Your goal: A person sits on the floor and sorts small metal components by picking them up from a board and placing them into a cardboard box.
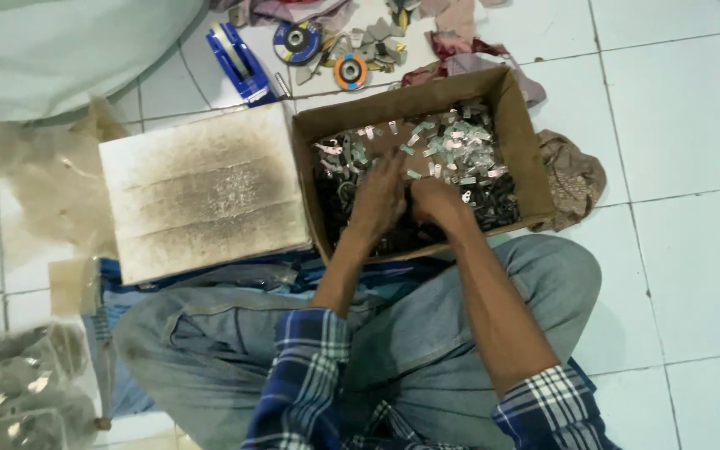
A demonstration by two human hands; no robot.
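Both hands, your left hand (379,198) and right hand (433,200), dug side by side into small grey metal pieces (452,146) inside the brown cardboard box (520,133), presumably sorting; fingers buried, grasp unclear.

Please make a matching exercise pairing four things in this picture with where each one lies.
Things:
1. cardboard box
2. white block
3. tape dispenser
4. left hand

Places:
A. on the tiles beyond the white block
B. inside the box, on the small metal parts
C. left of the box, touching it
D. before the person's crossed legs

Pairs: 1-D, 2-C, 3-A, 4-B
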